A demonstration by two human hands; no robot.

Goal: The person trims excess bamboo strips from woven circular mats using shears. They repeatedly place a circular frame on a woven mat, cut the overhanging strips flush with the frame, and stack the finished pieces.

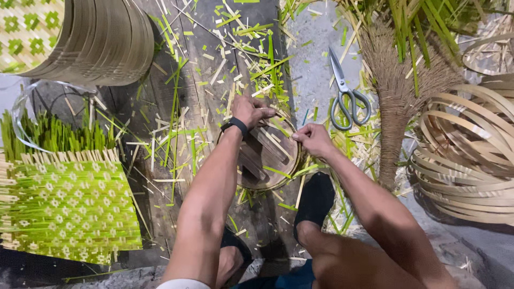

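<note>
Both hands work a round, shallow bamboo-strip hoop frame (266, 160) lying on the dark wooden plank floor (203, 96). The left hand (250, 111) presses its far rim with fingers curled, while the right hand (312, 139) pinches the right rim. Grey-handled steel scissors (345, 96) lie nearby among green and pale splinters.

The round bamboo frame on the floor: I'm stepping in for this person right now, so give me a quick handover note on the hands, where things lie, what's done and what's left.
Left hand: pressing on the far rim of the round bamboo frame, fingers curled over green strips there.
Right hand: pinching at the frame's right rim; what it pinches is too small to tell.
A socked foot rests at the frame's near edge.
Scissors lie shut-looking, just beyond the right hand.
Woven green-and-tan mat lies at left; loose bamboo hoops are piled at right.
Done: wooden slats sit inside the frame.
Left: no weave is fitted on it yet; green offcuts litter the floor.
</note>
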